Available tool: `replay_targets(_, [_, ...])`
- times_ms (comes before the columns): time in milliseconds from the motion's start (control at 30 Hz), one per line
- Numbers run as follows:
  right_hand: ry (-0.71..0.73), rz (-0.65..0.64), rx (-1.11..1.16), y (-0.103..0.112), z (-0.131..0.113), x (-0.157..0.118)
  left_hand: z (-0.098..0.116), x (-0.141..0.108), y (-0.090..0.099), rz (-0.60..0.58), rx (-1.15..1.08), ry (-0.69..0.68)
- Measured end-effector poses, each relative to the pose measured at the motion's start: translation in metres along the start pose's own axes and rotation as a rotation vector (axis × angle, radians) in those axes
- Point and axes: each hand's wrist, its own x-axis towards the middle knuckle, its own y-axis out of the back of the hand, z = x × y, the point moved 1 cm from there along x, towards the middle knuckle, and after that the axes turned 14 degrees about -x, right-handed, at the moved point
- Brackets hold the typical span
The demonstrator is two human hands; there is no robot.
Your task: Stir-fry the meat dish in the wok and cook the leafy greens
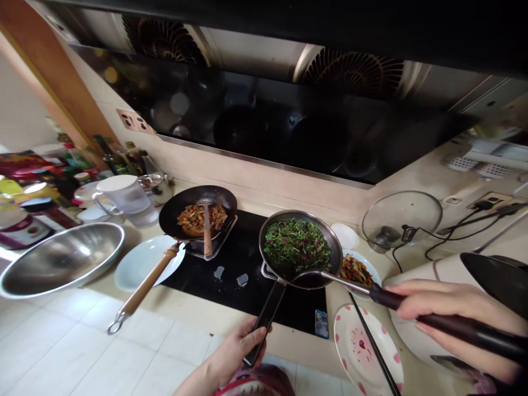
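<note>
My left hand [252,342] is wrapped round the black handle of a frying pan [275,300] on the right side of the hob. Chopped leafy greens [297,245] with reddish stems fill the pan. In my right hand [449,308] is the long dark handle of a metal cooking spatula [350,281]. Its head dips inside the pan's near right rim, partly lost against the greens. Just right of the pan, a plate of cooked shredded food [355,269] sits under the spatula's shank. Dark chopsticks [371,341] lie across a plate with pink spots [344,341].
A wok [169,212] with cooked food and a wooden-handled turner [207,231] stands at left, its handle jutting forward. Beside it are a pale plate [132,269], a steel bowl [61,258] and a water jug [126,201]. A glass lid [400,214] leans at right. The range hood [264,126] hangs above.
</note>
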Motion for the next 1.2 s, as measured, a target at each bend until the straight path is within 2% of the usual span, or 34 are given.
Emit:
replay_targets(100, [0.030, -0.060, 0.094, -0.024, -0.007, 0.027, -0.001, -0.001, 0.000, 0.019, -0.033, 0.005])
replay_targets(200, [-0.011, 0.052, 0.259, -0.055, -0.012, 0.060, 0.000, -0.003, -0.003, 0.036, -0.048, 0.018])
replay_targets(267, [-0.101, 0.120, 0.312, -0.066, -0.004, 0.066, 0.000, -0.004, -0.004, 0.050, -0.055, 0.023])
replay_targets(333, [-0.257, 0.170, 0.346, -0.070, 0.012, 0.056, 0.000, -0.004, -0.005, 0.061, -0.074, 0.021])
replay_targets(433, [-0.514, 0.276, 0.386, -0.076, 0.038, 0.026, -0.002, -0.004, -0.006, 0.063, -0.112, 0.003])
replay_targets(533, [-0.655, 0.349, 0.465, -0.097, 0.049, 0.006, -0.003, -0.003, -0.005, 0.061, -0.122, -0.005])
replay_targets(633, [-0.651, 0.427, 0.518, -0.119, 0.040, 0.005, 0.000, -0.002, -0.005, 0.068, -0.101, 0.015])
replay_targets(767, [-0.564, 0.527, 0.398, -0.123, 0.019, 0.018, 0.002, -0.003, -0.007, 0.056, -0.063, 0.027])
replay_targets(867, [-0.479, 0.516, 0.437, -0.132, 0.006, 0.039, 0.002, -0.004, -0.008, 0.055, -0.068, 0.014])
replay_targets(967, [-0.396, 0.422, 0.487, -0.152, -0.002, 0.047, 0.001, -0.004, -0.007, 0.052, -0.075, 0.015])
replay_targets(1100, [-0.452, 0.292, 0.553, -0.164, 0.004, 0.015, -0.001, -0.001, -0.003, 0.035, -0.059, 0.009])
replay_targets(1200, [-0.489, 0.367, 0.525, -0.157, 0.015, -0.010, -0.001, 0.000, -0.003, 0.028, -0.067, 0.004])
